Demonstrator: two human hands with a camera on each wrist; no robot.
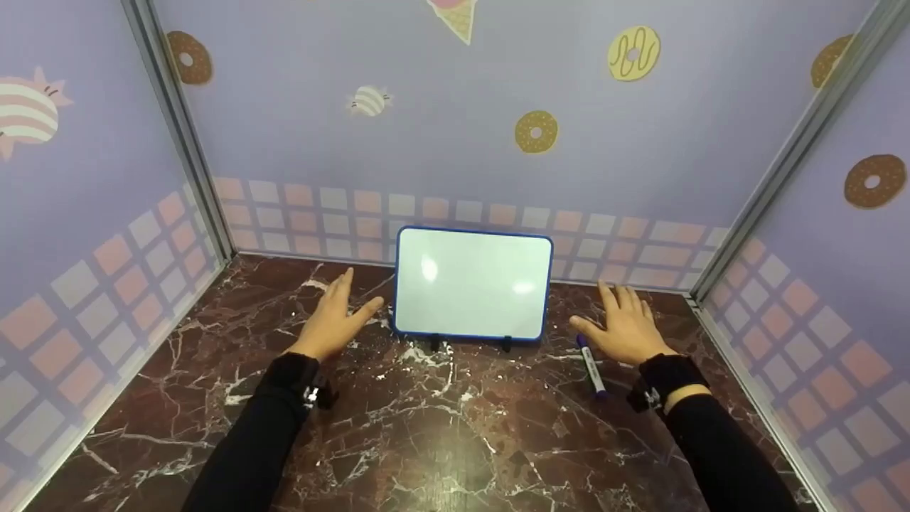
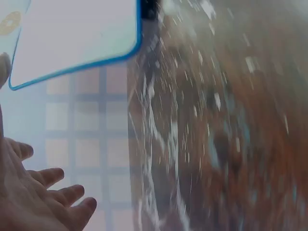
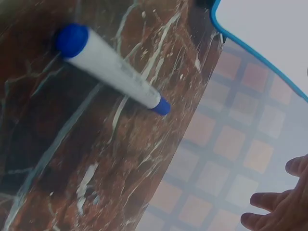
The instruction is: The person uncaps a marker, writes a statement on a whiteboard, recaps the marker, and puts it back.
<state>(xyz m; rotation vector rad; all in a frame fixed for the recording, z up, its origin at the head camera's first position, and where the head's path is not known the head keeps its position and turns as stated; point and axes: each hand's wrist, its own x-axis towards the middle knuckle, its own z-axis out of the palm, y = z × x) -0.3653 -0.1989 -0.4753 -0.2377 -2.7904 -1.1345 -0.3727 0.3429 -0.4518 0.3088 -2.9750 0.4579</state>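
Note:
A small whiteboard with a blue frame stands upright on short black feet near the back wall, its white face blank. To its left, my left hand has its fingers extended and holds nothing. On the right side my right hand is spread out with nothing in it. A white marker with blue ends lies on the table just left of my right wrist. In the right wrist view the marker shows whole, apart from the fingers. The left wrist view shows the left fingers below the board's corner.
The dark red marbled table has white veins. Purple panels with printed sweets and checks enclose it: a back wall, a left wall and a right wall. Grey metal posts mark the corners.

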